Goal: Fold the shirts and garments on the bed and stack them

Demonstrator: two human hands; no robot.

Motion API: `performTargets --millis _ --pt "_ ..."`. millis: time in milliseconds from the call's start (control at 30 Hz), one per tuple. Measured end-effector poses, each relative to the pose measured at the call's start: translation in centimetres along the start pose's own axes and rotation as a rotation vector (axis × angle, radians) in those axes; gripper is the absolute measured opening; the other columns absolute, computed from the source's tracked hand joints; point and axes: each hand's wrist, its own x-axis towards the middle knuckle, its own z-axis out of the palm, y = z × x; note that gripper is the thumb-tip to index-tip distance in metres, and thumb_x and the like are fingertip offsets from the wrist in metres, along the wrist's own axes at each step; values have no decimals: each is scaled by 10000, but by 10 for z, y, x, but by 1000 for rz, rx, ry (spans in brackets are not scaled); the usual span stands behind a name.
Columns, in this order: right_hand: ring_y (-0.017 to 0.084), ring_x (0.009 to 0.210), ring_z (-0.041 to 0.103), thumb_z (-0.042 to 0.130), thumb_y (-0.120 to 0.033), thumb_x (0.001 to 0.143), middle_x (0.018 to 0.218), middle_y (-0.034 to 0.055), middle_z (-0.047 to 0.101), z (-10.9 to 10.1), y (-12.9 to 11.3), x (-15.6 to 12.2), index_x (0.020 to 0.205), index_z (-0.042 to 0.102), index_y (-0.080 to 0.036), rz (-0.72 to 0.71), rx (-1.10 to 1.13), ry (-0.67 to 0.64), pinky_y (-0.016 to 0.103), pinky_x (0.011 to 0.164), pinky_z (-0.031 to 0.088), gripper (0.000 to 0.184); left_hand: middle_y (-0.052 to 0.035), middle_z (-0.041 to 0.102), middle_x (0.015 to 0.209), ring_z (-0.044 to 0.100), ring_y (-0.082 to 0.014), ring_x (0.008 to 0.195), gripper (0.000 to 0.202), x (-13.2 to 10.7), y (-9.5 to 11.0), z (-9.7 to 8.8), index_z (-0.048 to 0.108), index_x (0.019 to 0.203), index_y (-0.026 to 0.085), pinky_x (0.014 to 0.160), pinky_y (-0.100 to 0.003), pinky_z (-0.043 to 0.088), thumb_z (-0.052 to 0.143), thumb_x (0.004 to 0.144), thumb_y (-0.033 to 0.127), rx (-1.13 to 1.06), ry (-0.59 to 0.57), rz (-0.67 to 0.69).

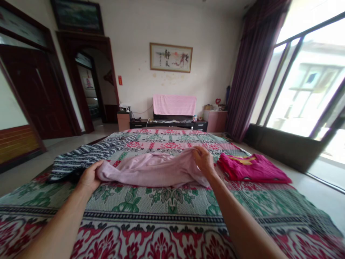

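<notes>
Pink garment lay on the bedspread, left hand and right hand clenched on its ends. The magenta shirt beside it bore unreadable yellow print.

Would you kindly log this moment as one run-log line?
left hand: grips left end of pink garment | right hand: pinches its right end | pink garment: lying on patterned bedspread | beside: striped garment, folded magenta garment

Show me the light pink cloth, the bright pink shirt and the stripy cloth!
light pink cloth (151, 171), head view, its middle.
bright pink shirt (253, 169), head view, its top.
stripy cloth (88, 154), head view, its middle.
</notes>
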Motion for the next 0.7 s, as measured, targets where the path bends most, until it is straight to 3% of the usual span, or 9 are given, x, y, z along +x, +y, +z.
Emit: performTargets --millis 67,100,200,267,333,433,567,700 --pt "184 813 604 435 -288 766 931 61 697 -3 -6 3 973 680 -176 -80 152 116 271 725 447 339 -8 635 592 581 -129 495 107 2 -1 -2 600 676 137 489 -232 519 525 718 74 -43 -31 -31" --pt "180 807 603 438 -257 745 924 57 697 -5 -8 4 951 685 -174 -112 184 62 270 727 448 332 -4 634 587 580 -127 493 107 3 -1 -2 598 676 139 484 -226 516 527 719 72 -61 -41 -40" --pt "158 711 586 463 -193 681 774 18 696 -13 -3 4 815 711 -184 -137 144 -377 254 670 441 282 -1 632 580 581 -125 491 105 3 -1 -3 595 685 138 482 -219 513 530 723 65 -68 -44 -33" --pt "141 622 548 496 -234 698 640 -9 660 -19 3 2 723 712 -191 -99 78 -662 243 596 421 222 2 626 569 576 -122 484 109 2 -1 -2 595 690 138 480 -217 511 527 729 62 -64 -46 -32" --pt "126 561 501 507 -332 747 552 -20 609 -25 6 0 661 699 -186 -54 33 -784 237 536 389 256 2 625 568 574 -122 485 110 2 -1 -2 596 692 137 482 -218 513 527 734 62 -63 -47 -32" --pt "124 571 500 503 -437 780 567 -16 603 -30 3 1 672 692 -174 -52 7 -748 239 534 375 342 -3 631 581 580 -125 503 109 3 -1 -2 600 694 134 501 -222 520 531 731 59 -66 -47 -29" --pt "149 737 588 566 -335 739 789 6 685 -27 -16 1 817 705 -185 -166 23 -641 250 677 427 219 -1 634 591 580 -124 521 102 4 -2 -3 599 690 136 539 -226 526 540 736 65 -65 -39 -39" --pt "163 857 600 609 -315 709 949 1 687 -13 -38 -11 927 694 -245 -342 -18 -736 265 790 432 244 8 633 604 577 -120 527 99 5 -2 -3 596 691 144 585 -239 536 546 733 69 -59 -36 -34"
